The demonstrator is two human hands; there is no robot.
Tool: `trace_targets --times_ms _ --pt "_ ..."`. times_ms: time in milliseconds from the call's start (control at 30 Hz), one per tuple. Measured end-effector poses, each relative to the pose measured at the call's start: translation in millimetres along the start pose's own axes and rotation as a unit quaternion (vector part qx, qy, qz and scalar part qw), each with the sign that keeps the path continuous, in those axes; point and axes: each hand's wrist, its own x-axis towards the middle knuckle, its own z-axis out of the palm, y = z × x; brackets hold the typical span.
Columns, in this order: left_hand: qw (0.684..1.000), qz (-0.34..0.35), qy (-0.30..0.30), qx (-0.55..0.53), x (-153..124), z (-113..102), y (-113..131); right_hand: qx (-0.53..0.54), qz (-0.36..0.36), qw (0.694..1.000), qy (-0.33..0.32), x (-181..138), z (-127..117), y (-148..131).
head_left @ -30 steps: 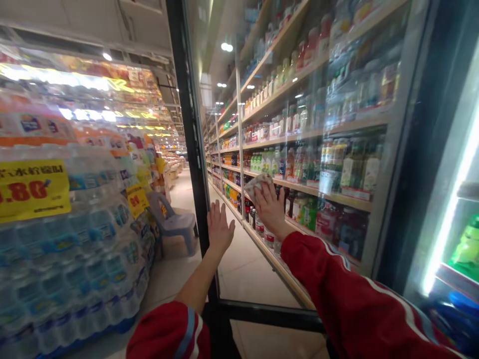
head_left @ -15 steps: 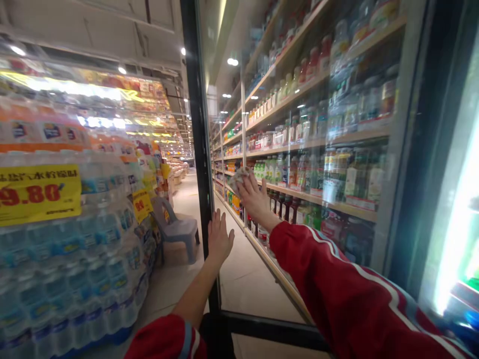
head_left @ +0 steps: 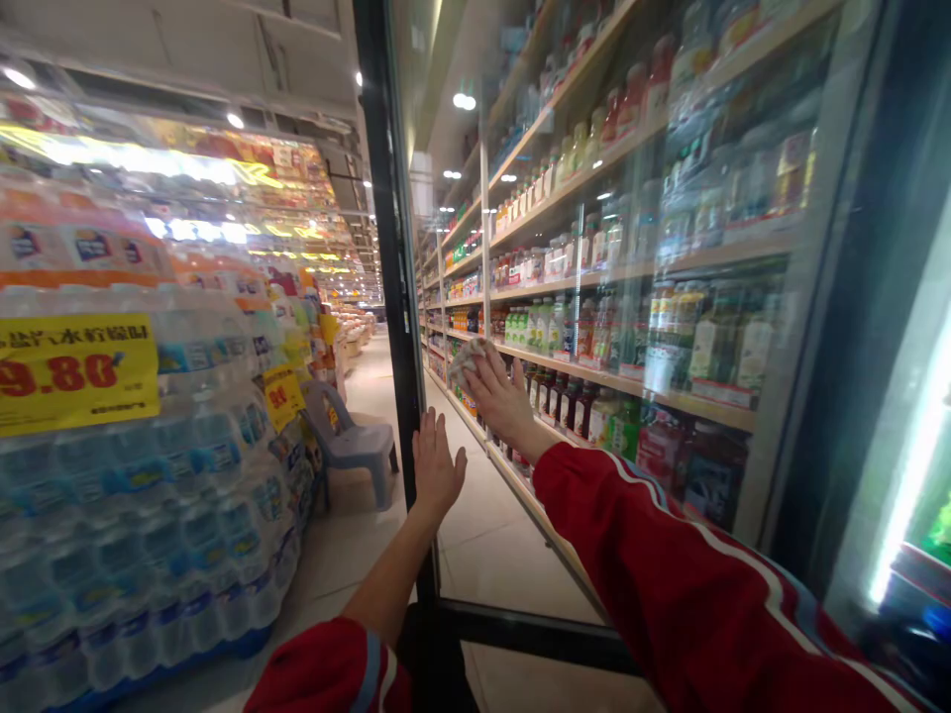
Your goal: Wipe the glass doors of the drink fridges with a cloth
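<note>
A glass door with a black frame [head_left: 397, 257] stands swung out in front of me. My right hand [head_left: 499, 394] presses a crumpled, light patterned cloth [head_left: 465, 362] flat against the glass, fingers laid over it. Lower and to the left, my left hand [head_left: 438, 465] rests at the door's edge beside the upright frame. Its fingers are stretched out and it holds nothing. Red sleeves with white and blue stripes cover both arms. Shelves of bottled drinks [head_left: 546, 327] appear in the glass; part of the cloth is hidden under my fingers.
Stacked packs of bottled water [head_left: 149, 555] stand on the left, with a yellow price sign [head_left: 78, 371] on them. A grey plastic chair [head_left: 361, 446] sits beyond the stack, by the aisle floor [head_left: 375, 371]. A lit cooler [head_left: 913, 465] is at the right edge.
My right hand and the cloth have shifted slightly left and down on the glass. The left hand stays by the frame. The view has moved a little.
</note>
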Motion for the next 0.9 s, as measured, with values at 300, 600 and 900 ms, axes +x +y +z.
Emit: trace_targets --times_ms 300,600,900 --pt "0.999 -0.026 0.023 -0.011 -23 -25 -8 0.088 -0.179 0.975 -0.098 -53 23 -55" --pt "0.997 -0.019 -0.044 0.068 -44 -46 -3 0.079 -0.217 0.967 -0.109 -118 -3 -59" --pt "0.994 0.055 -0.092 0.036 -41 -18 48 0.002 0.018 0.998 -0.064 -139 -31 -1"
